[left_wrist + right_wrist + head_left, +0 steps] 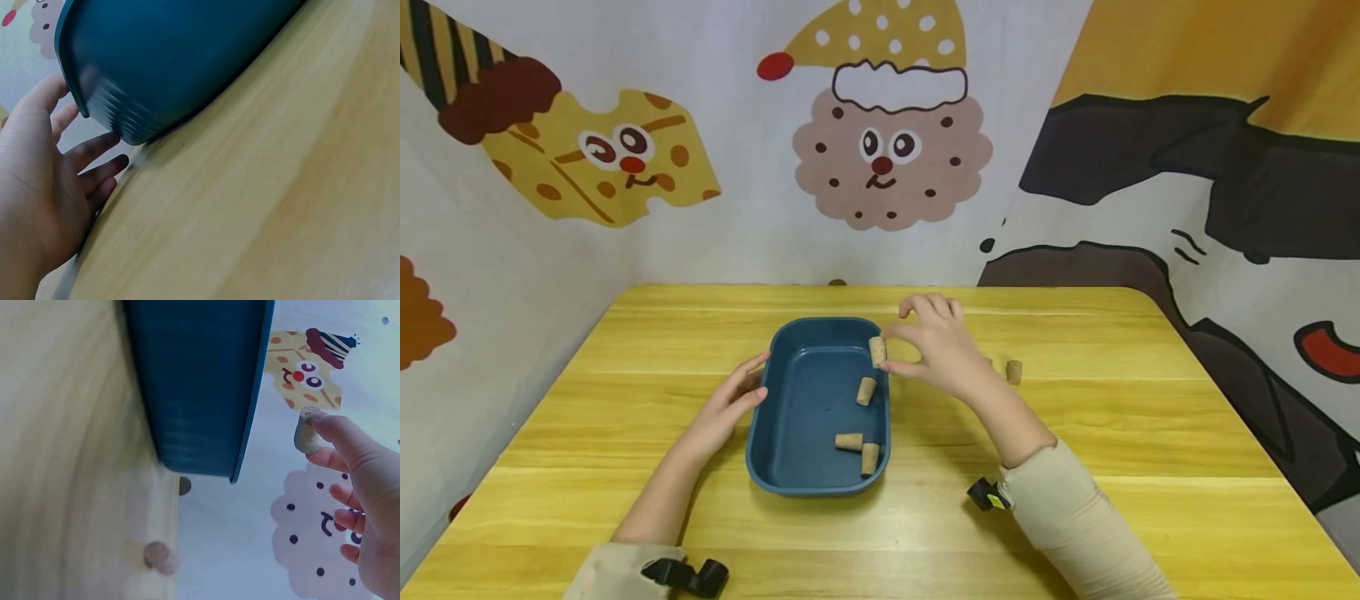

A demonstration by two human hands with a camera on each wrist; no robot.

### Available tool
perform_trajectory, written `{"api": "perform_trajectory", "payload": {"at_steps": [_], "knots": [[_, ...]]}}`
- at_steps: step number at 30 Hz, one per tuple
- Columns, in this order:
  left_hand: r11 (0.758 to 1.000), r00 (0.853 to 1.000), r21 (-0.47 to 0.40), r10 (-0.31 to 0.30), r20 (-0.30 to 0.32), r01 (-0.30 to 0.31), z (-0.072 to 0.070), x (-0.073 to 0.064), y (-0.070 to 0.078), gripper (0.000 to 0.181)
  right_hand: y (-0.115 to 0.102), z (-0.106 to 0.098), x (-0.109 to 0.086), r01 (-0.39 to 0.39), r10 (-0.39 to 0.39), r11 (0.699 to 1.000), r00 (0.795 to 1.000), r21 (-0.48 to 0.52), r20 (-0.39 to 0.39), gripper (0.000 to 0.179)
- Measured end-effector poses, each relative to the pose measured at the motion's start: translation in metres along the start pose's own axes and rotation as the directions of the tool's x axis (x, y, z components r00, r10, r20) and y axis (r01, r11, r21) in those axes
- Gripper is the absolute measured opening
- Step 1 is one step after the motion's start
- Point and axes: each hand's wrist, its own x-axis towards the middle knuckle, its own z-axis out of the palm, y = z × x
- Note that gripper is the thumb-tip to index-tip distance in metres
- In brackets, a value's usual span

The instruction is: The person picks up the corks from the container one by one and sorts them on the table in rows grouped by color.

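Observation:
A blue tray [805, 492] sits on the table, with three tapered cork stoppers in its right half: one upper cork [866, 391], one lying sideways [848, 442], and one touching it [870, 459]. My right hand [942, 350] pinches another cork stopper [306, 430] between thumb and index finger, above the tray's upper right rim. The other fingers of that hand are bent and hold nothing. At the tray's left side, my left hand [727, 408] touches the rim with its thumb and fingertips. Its fingers [94, 150] look relaxed beside the ribbed outer wall.
On the wooden table [1075, 433], right of the tray, stands a cork [1014, 372], with a second one partly hidden behind my right wrist. A curtain [730, 250] printed with cartoon food hangs along the table's back edge. Black wrist devices [688, 577] sit at both sleeves.

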Motion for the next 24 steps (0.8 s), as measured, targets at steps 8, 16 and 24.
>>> {"api": "perform_trajectory", "payload": {"at_steps": [8, 16, 24], "knots": [[1.000, 1.000, 0.003, 0.003, -0.002, -0.003, 0.001, 0.001, 0.001, 0.054, 0.012, -0.003, -0.032, -0.074, 0.077, 0.996, 0.996, 0.042, -0.054, 0.033], [1.000, 1.000, -0.012, -0.014, 0.008, 0.014, 0.001, -0.001, 0.000, 0.055, 0.026, 0.006, -0.058, -0.109, 0.117, 0.990, 0.988, 0.086, -0.101, 0.032], [1.000, 1.000, -0.015, -0.019, 0.006, 0.019, 0.001, 0.000, 0.000, 0.055, 0.035, 0.016, -0.074, -0.131, 0.142, 0.984, 0.986, 0.118, -0.088, 0.029]]}}
